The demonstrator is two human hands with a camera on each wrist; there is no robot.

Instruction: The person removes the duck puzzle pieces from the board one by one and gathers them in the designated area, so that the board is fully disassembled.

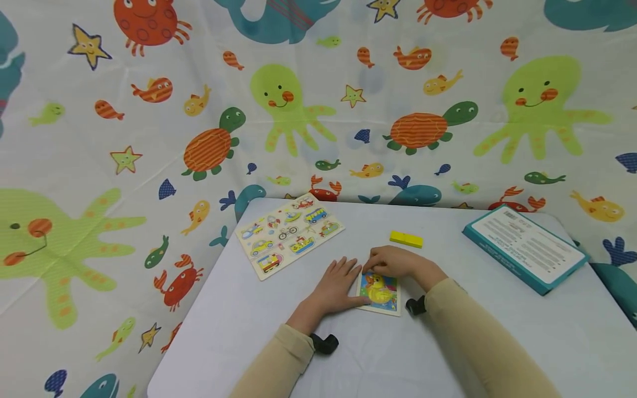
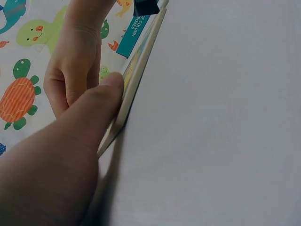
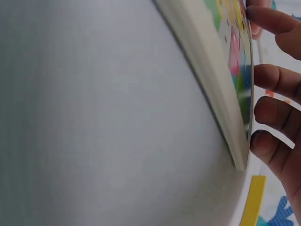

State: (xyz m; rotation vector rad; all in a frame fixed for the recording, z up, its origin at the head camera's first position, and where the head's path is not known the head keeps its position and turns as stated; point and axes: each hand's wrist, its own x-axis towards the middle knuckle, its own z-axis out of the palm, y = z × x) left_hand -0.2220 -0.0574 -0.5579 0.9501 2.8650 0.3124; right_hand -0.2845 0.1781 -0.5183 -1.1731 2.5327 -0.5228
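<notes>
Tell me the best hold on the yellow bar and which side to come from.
Pinch the yellow bar at mid-length, across its narrow width, coming down from above. It lies flat on the white table, long and slim, so its two long sides likely give the steadiest hold.

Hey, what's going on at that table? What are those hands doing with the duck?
A person has both hands on a small duck picture board lying on the white table. The left hand steadies it with the thumb on its edge, and the right hand touches it near the far edge. A yellow block lies beyond, a vehicle picture board to the left, and a teal-edged box to the right.
</notes>
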